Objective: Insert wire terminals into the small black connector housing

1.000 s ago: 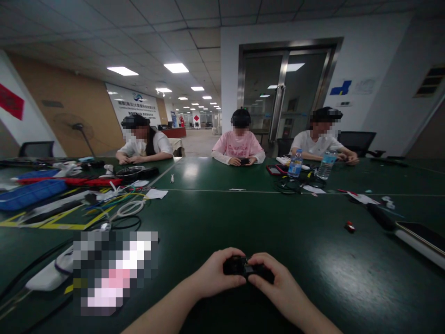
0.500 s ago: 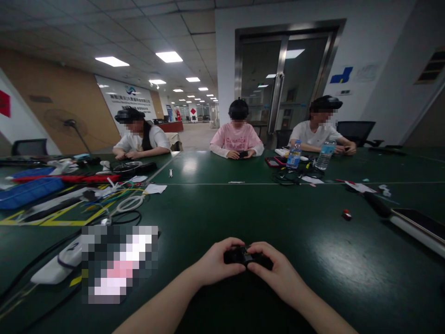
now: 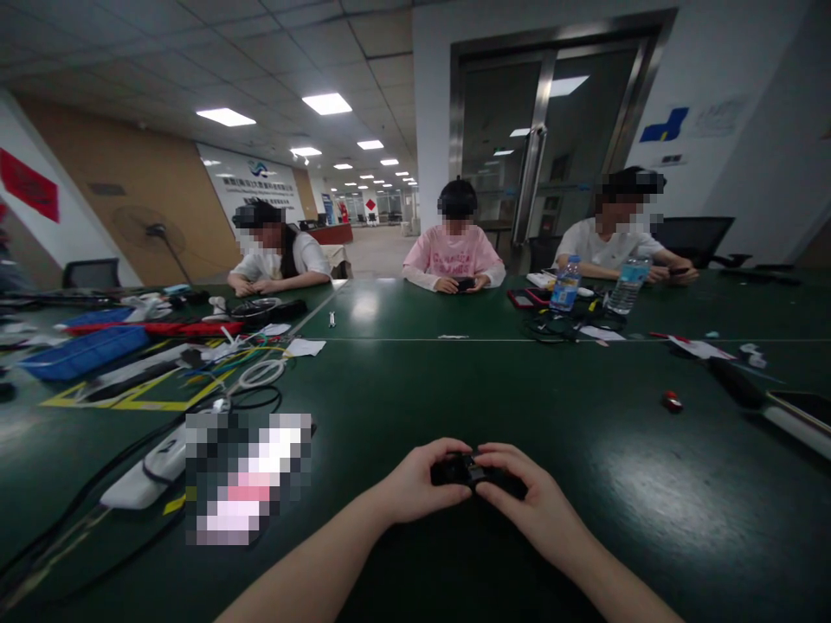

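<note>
1. My left hand (image 3: 421, 484) and right hand (image 3: 529, 510) both pinch the small black part (image 3: 468, 470), fingertips curled round its ends, just above the table (image 3: 584, 415) by its near edge.
2. I reckon it's light, rigid, a bit fiddly; the ends seem the best place to grip.
3. Versus a second ago: same grip, only my view has drifted.

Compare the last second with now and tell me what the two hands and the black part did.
Nothing was taken up or let go. The view swung a little, so everything sits shifted in the picture. The left hand and right hand stay closed together on the small black part just above the green table. The red piece lies where it was.
</note>
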### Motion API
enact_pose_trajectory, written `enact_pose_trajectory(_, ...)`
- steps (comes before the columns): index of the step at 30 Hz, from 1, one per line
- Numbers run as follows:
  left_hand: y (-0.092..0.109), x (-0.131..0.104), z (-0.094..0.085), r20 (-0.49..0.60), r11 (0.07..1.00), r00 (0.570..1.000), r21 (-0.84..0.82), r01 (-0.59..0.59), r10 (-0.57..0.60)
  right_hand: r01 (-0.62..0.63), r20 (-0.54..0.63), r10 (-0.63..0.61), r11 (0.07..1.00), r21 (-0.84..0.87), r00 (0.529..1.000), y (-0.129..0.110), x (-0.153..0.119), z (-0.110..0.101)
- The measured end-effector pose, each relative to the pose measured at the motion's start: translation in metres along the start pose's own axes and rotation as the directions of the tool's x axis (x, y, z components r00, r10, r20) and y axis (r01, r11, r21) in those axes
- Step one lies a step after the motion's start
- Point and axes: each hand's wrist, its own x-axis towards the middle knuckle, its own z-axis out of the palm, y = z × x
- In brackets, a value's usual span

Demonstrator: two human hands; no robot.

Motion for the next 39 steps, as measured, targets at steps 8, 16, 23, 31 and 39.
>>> enact_pose_trajectory(8, 0.0016, -0.0001, -0.0005, -0.001, 1.0, 1.0, 0.021, 0.018, -0.018, -0.009, 0.023, 0.01, 1.0, -0.009, 1.0, 0.0016, -0.0005, -0.0007)
enact_pose_trajectory(16, -0.0041, 0.001, 0.0011, 0.004, 1.0, 1.0, -0.002, 0.003, -0.003, 0.016, 0.032, -0.015, 0.999, -0.031, 0.999, 0.0032, -0.0013, 0.0006)
enact_pose_trajectory(23, -0.0054, 0.001, 0.0027, 0.003, 1.0, 1.0, -0.002, 0.002, -0.002, 0.034, 0.027, -0.033, 0.999, -0.032, 0.999, 0.0005, 0.0003, 0.0013)
enact_pose_trajectory(31, -0.0018, 0.0006, 0.0019, 0.006, 1.0, 1.0, 0.001, 0.003, -0.003, 0.033, 0.033, -0.033, 0.999, -0.021, 0.999, 0.0022, 0.0003, 0.0017)
enact_pose_trajectory(39, -0.0046, 0.0016, 0.0027, 0.009, 1.0, 1.0, 0.008, 0.02, -0.02, 0.041, 0.004, -0.041, 0.998, -0.039, 0.999, 0.0016, -0.001, 0.0014)
